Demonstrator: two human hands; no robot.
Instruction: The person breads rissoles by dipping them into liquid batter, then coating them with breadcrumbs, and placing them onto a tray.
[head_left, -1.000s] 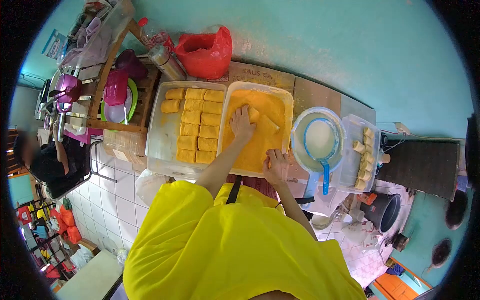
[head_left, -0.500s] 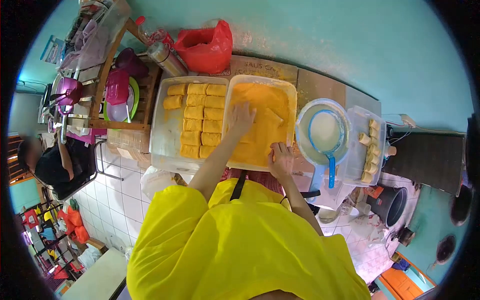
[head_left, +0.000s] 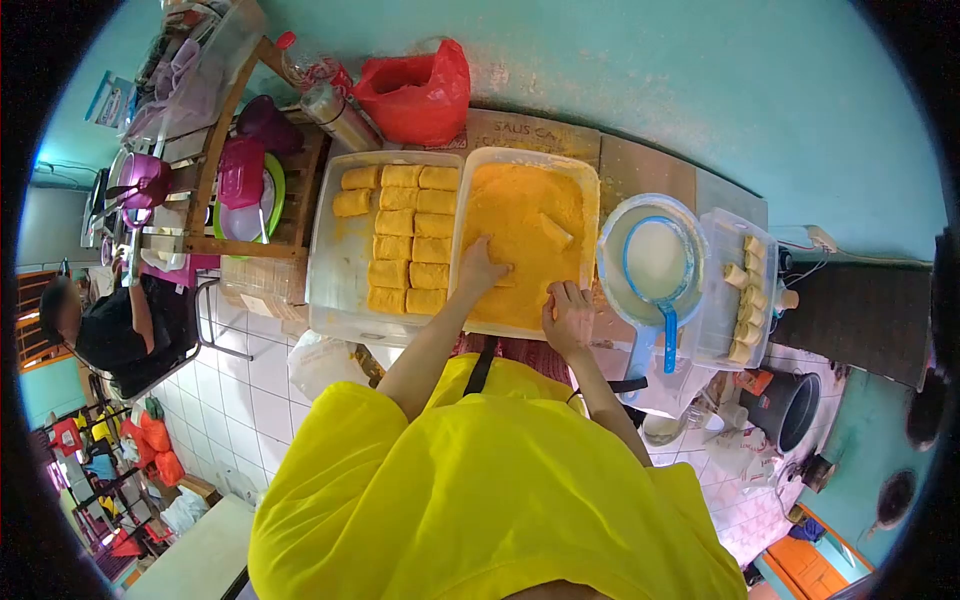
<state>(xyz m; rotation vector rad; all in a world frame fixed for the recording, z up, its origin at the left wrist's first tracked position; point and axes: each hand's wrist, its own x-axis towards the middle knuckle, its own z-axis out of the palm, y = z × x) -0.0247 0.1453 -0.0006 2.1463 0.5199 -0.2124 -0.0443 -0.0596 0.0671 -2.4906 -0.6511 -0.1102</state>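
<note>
My left hand [head_left: 478,268] rests palm down in the orange breadcrumbs of a clear tub [head_left: 592,190], covering a crumbed piece near the tub's front. Another crumbed piece [head_left: 556,230] lies further back in the crumbs. My right hand [head_left: 568,318] grips the tub's near rim at the front right corner. To the left, a clear tray [head_left: 335,250] holds several rows of breaded rolls [head_left: 412,222].
A round bowl of white batter with a blue strainer ladle [head_left: 655,282] stands right of the tub. Further right a clear box holds pale uncoated rolls [head_left: 745,300]. A red plastic bag [head_left: 415,92] and a wooden dish rack [head_left: 245,190] are behind and left. A person in black [head_left: 120,325] sits at far left.
My left hand has drawn back from the middle of the crumbs toward the tub's front edge. My right hand has stayed on the near rim.
</note>
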